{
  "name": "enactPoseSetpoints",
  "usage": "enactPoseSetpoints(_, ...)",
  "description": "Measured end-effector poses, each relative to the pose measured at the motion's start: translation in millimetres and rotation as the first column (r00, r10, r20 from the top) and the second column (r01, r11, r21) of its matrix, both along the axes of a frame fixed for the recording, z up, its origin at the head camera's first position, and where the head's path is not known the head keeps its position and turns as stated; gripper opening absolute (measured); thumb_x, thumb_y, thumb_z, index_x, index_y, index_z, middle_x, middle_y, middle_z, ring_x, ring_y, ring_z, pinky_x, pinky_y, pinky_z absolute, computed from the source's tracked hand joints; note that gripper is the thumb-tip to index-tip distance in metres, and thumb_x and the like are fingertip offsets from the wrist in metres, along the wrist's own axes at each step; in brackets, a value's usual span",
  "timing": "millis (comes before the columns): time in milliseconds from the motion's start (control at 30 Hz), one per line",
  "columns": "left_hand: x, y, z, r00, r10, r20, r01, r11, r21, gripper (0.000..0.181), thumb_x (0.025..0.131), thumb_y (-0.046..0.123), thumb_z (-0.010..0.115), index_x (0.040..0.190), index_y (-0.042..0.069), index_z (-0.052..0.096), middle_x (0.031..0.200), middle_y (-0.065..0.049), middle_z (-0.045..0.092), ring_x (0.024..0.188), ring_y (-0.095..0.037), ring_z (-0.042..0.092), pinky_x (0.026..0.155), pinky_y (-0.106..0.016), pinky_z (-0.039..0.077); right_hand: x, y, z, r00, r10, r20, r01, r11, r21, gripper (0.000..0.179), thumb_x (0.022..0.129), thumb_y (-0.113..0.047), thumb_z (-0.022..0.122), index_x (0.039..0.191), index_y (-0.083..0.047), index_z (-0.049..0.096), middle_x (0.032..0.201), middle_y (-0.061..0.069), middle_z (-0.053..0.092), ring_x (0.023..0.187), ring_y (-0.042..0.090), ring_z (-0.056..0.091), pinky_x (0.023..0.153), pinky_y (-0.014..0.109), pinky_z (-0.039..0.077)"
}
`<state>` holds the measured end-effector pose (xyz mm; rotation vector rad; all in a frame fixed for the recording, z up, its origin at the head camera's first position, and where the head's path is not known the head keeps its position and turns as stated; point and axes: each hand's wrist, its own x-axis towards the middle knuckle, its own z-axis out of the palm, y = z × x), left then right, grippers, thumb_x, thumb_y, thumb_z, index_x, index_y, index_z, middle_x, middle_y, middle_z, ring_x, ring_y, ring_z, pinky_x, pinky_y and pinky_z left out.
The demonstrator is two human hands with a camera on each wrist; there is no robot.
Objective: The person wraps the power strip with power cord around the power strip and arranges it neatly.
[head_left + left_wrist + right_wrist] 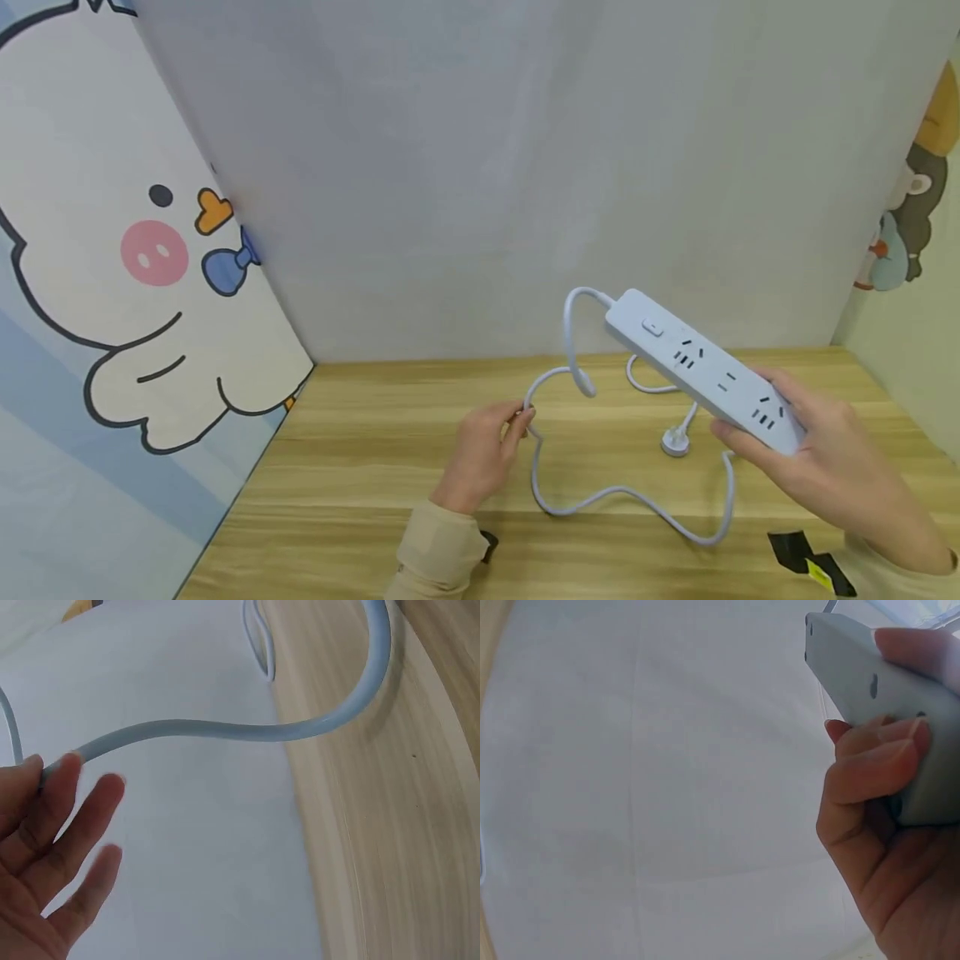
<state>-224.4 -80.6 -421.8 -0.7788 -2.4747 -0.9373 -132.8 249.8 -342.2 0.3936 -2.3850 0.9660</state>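
My right hand (840,458) grips the near end of a white power strip (697,367), tilted with its sockets and switch facing up. In the right wrist view the fingers curl round the underside of the strip (885,697). From the strip's far end a white cord (630,492) arcs down and winds in loose bends over the table. My left hand (480,454) pinches that cord between thumb and index finger; in the left wrist view its other fingers (97,806) stand loosely apart from the cord (217,729). The round plug (675,442) lies between the hands, behind the cord's front loop.
The wooden table (337,467) ends at a plain pale backdrop (450,183). A panel with a cartoon bird (90,208) slants along the left, and another decorated panel (900,333) stands at the right. Black straps (806,558) show by the right sleeve.
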Motion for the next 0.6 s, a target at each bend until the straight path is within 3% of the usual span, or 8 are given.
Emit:
enactPoseSetpoints(33, 0.4, 0.5, 0.7, 1.000, 0.006, -0.013, -0.006, 1.000, 0.007, 0.016, 0.104, 0.021, 0.059, 0.098, 0.010, 0.070, 0.086, -0.002, 0.072, 0.080, -0.015, 0.069, 0.073, -0.029, 0.058, -0.2, -0.1, 0.4, 1.000, -0.003, 0.005, 0.003, 1.000, 0.001, 0.050, 0.077, -0.009, 0.088, 0.121, -0.015, 0.066, 0.084, -0.013, 0.064, 0.066, 0.002, 0.052, 0.053, 0.019, 0.038)
enactPoseSetpoints(100, 2.0, 1.0, 1.8, 1.000, 0.014, -0.011, -0.014, 1.000, 0.010, 0.018, 0.105, 0.020, 0.057, 0.097, 0.009, 0.070, 0.088, -0.003, 0.070, 0.080, -0.016, 0.068, 0.071, -0.029, 0.058, -0.2, -0.3, 1.1, 1.000, -0.014, 0.016, 0.014, 1.000, 0.005, 0.049, 0.077, -0.010, 0.088, 0.121, -0.016, 0.066, 0.083, -0.013, 0.064, 0.066, 0.002, 0.052, 0.053, 0.019, 0.038)
enactPoseSetpoints(267, 3.5, 3.5, 2.0, 0.997, -0.015, 0.071, 0.012, 0.999, 0.046, 0.020, 0.109, 0.019, 0.048, 0.105, 0.007, 0.063, 0.100, -0.006, 0.070, 0.096, -0.020, 0.071, 0.083, -0.034, 0.060, 0.6, -1.0, 1.9, 0.999, -0.018, 0.029, 0.017, 1.000, 0.004, 0.046, 0.079, -0.011, 0.087, 0.119, -0.017, 0.066, 0.083, -0.011, 0.064, 0.066, 0.003, 0.052, 0.054, 0.019, 0.038)
enactPoseSetpoints(400, 2.4, 5.7, 2.1, 0.990, -0.065, 0.125, 0.052, 0.993, 0.102, 0.024, 0.111, 0.017, 0.040, 0.115, 0.004, 0.060, 0.088, -0.003, 0.071, 0.074, -0.010, 0.066, 0.068, -0.023, 0.055, -0.2, -1.2, 2.1, 0.999, -0.022, 0.029, 0.021, 1.000, 0.004, 0.045, 0.079, -0.011, 0.087, 0.119, -0.014, 0.067, 0.083, -0.013, 0.063, 0.066, 0.002, 0.052, 0.053, 0.020, 0.038)
enactPoseSetpoints(600, 0.8, 7.8, 0.2, 0.993, -0.077, 0.091, 0.061, 0.983, 0.172, 0.033, 0.113, 0.021, 0.035, 0.117, 0.004, 0.063, 0.066, 0.004, 0.051, 0.054, 0.000, 0.046, 0.049, -0.017, 0.041, -2.7, -1.4, 1.0, 0.999, -0.023, 0.031, 0.023, 1.000, 0.012, 0.044, 0.079, -0.011, 0.086, 0.119, -0.011, 0.067, 0.083, -0.014, 0.064, 0.066, 0.000, 0.052, 0.053, 0.019, 0.038)
